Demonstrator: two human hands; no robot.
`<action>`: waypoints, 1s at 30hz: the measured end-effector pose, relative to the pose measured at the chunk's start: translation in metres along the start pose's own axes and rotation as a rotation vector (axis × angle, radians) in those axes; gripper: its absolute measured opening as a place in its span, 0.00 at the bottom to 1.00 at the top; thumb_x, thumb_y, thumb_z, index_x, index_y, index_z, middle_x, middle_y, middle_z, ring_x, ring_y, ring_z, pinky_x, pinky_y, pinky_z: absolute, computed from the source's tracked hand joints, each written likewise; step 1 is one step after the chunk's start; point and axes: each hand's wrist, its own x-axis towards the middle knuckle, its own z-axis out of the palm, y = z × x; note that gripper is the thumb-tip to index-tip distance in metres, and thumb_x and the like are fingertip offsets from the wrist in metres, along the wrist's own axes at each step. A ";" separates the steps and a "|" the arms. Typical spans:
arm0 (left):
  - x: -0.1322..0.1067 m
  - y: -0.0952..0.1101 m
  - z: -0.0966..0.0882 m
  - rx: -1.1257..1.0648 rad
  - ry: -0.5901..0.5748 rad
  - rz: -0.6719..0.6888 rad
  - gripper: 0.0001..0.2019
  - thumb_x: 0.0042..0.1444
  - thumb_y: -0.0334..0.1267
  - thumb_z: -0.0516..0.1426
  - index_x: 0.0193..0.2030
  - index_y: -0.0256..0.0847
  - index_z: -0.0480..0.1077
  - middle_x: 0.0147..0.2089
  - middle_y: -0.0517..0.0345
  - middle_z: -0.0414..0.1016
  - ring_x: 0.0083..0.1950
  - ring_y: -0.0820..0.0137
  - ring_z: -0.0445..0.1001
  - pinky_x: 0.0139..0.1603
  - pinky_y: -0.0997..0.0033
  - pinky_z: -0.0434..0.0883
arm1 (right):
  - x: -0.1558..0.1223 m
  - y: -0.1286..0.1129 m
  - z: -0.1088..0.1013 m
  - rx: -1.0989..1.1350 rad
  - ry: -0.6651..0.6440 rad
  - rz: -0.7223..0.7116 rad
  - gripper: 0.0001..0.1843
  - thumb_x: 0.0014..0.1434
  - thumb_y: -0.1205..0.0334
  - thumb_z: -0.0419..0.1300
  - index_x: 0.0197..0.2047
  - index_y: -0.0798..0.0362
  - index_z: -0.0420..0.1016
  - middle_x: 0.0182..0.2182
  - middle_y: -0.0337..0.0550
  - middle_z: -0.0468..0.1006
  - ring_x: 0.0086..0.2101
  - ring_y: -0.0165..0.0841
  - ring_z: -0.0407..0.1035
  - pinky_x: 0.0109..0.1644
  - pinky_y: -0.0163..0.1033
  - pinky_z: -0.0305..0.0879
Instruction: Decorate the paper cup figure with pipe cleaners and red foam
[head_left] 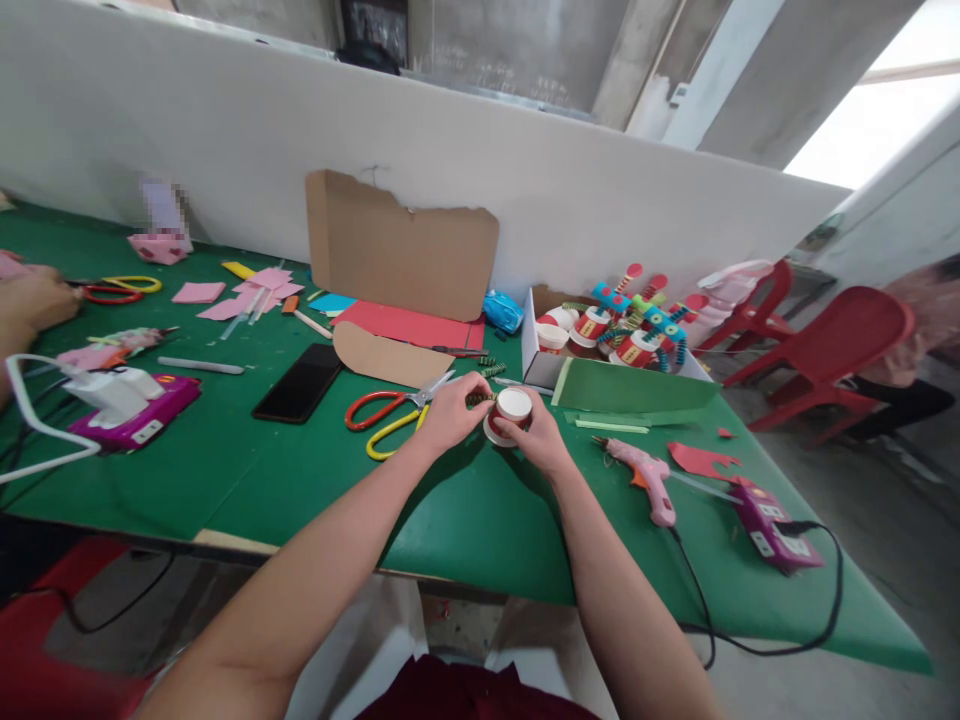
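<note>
A small red-and-white paper cup stands upside down on the green table, its white base facing up. My right hand is wrapped round the cup's right and near side. At the cup's left side, my left hand pinches a dark green-and-yellow folded paper spring, whose end meets the cup. Part of the spring is hidden by the fingers. Scissors with one red and one yellow handle lie just left of my left hand. More small paper springs rest beyond the hands.
A white box of cup figures stands back right. Right of me lie a pink glue gun and purple power strip with a trailing cord. A phone lies left. Another person's hand is at far left, near other scissors.
</note>
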 end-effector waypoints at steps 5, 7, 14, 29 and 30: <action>0.001 0.002 -0.002 0.016 -0.028 0.010 0.02 0.53 0.32 0.57 0.35 0.40 0.71 0.34 0.60 0.76 0.36 0.71 0.72 0.39 0.71 0.69 | 0.000 0.000 0.000 -0.006 -0.004 -0.001 0.28 0.47 0.53 0.65 0.51 0.52 0.66 0.47 0.48 0.75 0.47 0.42 0.70 0.54 0.47 0.63; 0.001 0.002 -0.002 0.005 -0.035 0.009 0.03 0.53 0.32 0.57 0.35 0.40 0.71 0.34 0.60 0.76 0.35 0.70 0.72 0.40 0.71 0.69 | 0.000 0.000 0.000 -0.003 -0.004 -0.007 0.28 0.47 0.53 0.65 0.51 0.52 0.66 0.47 0.48 0.75 0.48 0.42 0.70 0.54 0.46 0.63; 0.001 -0.002 -0.001 -0.027 -0.025 0.062 0.05 0.53 0.31 0.58 0.36 0.40 0.74 0.37 0.58 0.77 0.38 0.69 0.73 0.42 0.69 0.71 | 0.000 0.000 0.000 -0.005 0.000 -0.012 0.27 0.48 0.53 0.65 0.50 0.51 0.66 0.47 0.47 0.76 0.47 0.41 0.70 0.54 0.46 0.63; 0.002 -0.005 -0.001 -0.146 -0.010 0.051 0.10 0.51 0.28 0.57 0.42 0.40 0.69 0.38 0.58 0.76 0.39 0.70 0.75 0.45 0.67 0.72 | 0.000 -0.001 -0.001 0.004 -0.004 -0.008 0.27 0.48 0.53 0.65 0.50 0.51 0.66 0.46 0.47 0.76 0.46 0.41 0.70 0.53 0.46 0.63; 0.002 -0.005 -0.001 -0.153 -0.004 0.042 0.10 0.51 0.29 0.57 0.42 0.40 0.69 0.38 0.58 0.76 0.40 0.70 0.75 0.45 0.67 0.72 | 0.000 -0.001 -0.001 0.004 -0.005 -0.007 0.27 0.48 0.53 0.65 0.50 0.51 0.66 0.46 0.47 0.76 0.47 0.41 0.70 0.53 0.46 0.63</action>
